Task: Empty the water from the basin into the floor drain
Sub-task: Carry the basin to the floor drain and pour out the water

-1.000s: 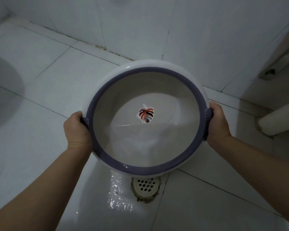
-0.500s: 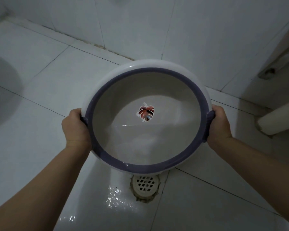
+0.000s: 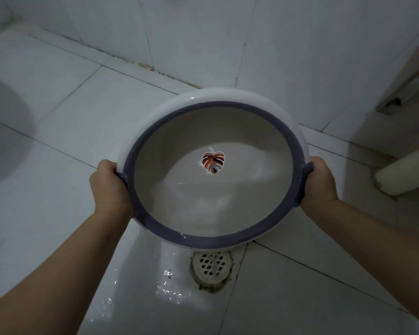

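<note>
The white tiled floor [image 3: 58,122] fills most of the view and meets a white tiled wall [image 3: 203,32] along a stained grout line at the far side. A white pipe [image 3: 406,172] lies low at the right edge of the floor.

Held above the floor, near its middle, is the round white basin [image 3: 213,170] with a dull purple rim band. It is tipped toward the person, its near rim lowest and hanging just beyond the floor drain [image 3: 212,265]. A shallow pool of water [image 3: 203,206] has gathered in the lowered near part of the bowl, and a red leaf sticker [image 3: 212,160] shows on the bottom, just above the waterline.

The left hand [image 3: 110,187] has its grip closed around the purple handle on the basin's left side; the right hand [image 3: 321,182] is wrapped in the same way around the handle on the right side. Both forearms reach in from the lower corners.

The drain is a round white grate set in the floor at a tile joint, ringed by rough, discoloured grout. Wet glints [image 3: 169,288] lie on the tile just left of it.
</note>
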Tool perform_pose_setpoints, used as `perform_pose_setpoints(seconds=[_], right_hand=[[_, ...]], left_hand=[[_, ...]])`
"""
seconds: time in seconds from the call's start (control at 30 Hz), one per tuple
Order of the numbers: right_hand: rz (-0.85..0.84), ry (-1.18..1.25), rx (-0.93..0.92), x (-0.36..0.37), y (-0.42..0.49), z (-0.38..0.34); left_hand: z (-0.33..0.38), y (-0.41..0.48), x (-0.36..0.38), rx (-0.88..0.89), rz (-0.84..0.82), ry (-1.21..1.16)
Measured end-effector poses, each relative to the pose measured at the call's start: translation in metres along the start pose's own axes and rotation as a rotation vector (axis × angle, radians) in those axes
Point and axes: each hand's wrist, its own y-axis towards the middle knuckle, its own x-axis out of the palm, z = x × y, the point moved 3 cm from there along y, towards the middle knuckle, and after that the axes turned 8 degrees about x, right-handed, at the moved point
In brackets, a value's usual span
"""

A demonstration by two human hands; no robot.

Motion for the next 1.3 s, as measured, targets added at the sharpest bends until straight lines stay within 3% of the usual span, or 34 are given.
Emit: perform_pose_setpoints(seconds=[0.43,0.73,1.3], right_hand=[[0.011,0.109,0.121,-0.013,0.006,0.013],[0.006,0.095,0.147,-0.014,0.013,0.018],[-0.094,0.108,0.062,-0.016,0.002,0.013]], left_hand=[[-0.005,-0.005,0.000,-0.184,-0.056,-0.274],[-0.002,-0.010,0.000,-0.188,-0.073,-0.428],[-0.003,-0.012,-0.006,-0.105,-0.040,-0.350]])
